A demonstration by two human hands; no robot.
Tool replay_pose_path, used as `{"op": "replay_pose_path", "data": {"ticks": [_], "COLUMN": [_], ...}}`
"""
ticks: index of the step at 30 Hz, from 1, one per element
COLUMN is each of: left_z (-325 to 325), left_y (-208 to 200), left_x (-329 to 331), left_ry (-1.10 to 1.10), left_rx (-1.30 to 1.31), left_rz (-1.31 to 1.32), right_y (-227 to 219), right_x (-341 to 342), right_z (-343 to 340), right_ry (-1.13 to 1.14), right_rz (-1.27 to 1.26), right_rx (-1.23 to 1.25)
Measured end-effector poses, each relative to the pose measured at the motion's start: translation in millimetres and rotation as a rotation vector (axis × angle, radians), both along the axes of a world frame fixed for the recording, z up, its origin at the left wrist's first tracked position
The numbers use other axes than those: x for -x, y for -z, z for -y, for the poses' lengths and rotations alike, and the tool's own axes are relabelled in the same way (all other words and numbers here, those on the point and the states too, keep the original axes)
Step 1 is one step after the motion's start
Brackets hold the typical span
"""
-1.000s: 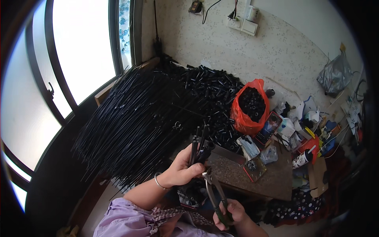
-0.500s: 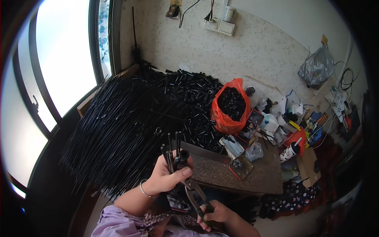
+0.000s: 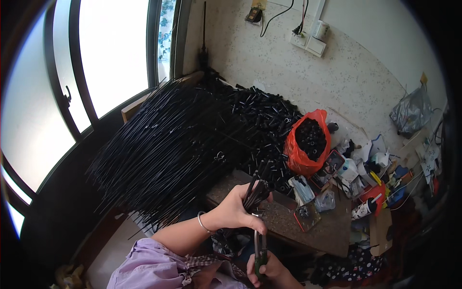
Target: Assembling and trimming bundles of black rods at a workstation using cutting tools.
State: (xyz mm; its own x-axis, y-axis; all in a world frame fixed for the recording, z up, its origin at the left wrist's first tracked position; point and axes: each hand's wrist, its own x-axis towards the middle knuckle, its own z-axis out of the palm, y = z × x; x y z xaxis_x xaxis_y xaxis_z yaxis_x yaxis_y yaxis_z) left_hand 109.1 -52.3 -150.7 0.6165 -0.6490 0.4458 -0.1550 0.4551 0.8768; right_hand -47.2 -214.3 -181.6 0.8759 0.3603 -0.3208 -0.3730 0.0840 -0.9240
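My left hand (image 3: 236, 209) is closed around a bunch of thin black rods (image 3: 256, 191), which stick up past its fingers. A dark tube-like end shows among them at the thumb side. Below, my right hand (image 3: 273, 269) grips a pair of pliers (image 3: 260, 248) by its green handles. The pliers stand almost upright, their head close to my left thumb; whether the jaws bite on a rod I cannot tell. Behind my left hand spreads a large heap of long black rods (image 3: 159, 144). Short black tubes (image 3: 262, 108) are piled beyond it.
An orange-red plastic bag (image 3: 304, 161) full of black parts stands on the brown table (image 3: 332, 236). In front of it lies a red-edged tray (image 3: 308, 219) with small metal pieces. Clutter and a patterned cup (image 3: 364, 209) sit to the right; a window (image 3: 113, 53) is at the left.
The view has swung, so the scene sits further right. My left hand has tilted the rods over to the right. The pliers have turned more upright, and their handles look closer together.
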Motion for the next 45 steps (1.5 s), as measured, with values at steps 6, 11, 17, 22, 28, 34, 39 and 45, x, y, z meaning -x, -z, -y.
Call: {"op": "replay_pose_path", "data": {"ticks": [6, 11, 17, 22, 28, 34, 39, 45], "left_z": [-8, 0, 1, 4, 28, 39, 42, 50], "left_y": [-4, -7, -1, 4, 32, 53, 65, 71], "left_x": [-2, -1, 4, 6, 13, 3, -5, -8], "left_ry": [-0.073, 0.043, -0.116, -0.171, -0.209, -0.247, -0.125, -0.112], "left_rx": [-0.072, -0.012, -0.076, -0.066, -0.202, -0.214, -0.186, -0.180], "left_rz": [0.043, -0.079, 0.024, -0.004, -0.201, -0.135, -0.083, -0.136], "right_y": [-3, 9, -15, 20, 67, 86, 111, 107], "right_x": [-12, 11, -1, 4, 8, -12, -51, -75], "right_z": [5, -15, -8, 8, -23, 15, 162, 180], "right_ry": [0.540, 0.151, 0.078, -0.001, 0.313, 0.595, 1.011, 0.803], "right_rz": [1.019, 0.164, 0.094, 0.043, 0.026, 0.217, 0.407, 0.337], "right_rx": [1.085, 0.285, -0.276, -0.227, -0.058, 0.323, 1.222, 1.470]}}
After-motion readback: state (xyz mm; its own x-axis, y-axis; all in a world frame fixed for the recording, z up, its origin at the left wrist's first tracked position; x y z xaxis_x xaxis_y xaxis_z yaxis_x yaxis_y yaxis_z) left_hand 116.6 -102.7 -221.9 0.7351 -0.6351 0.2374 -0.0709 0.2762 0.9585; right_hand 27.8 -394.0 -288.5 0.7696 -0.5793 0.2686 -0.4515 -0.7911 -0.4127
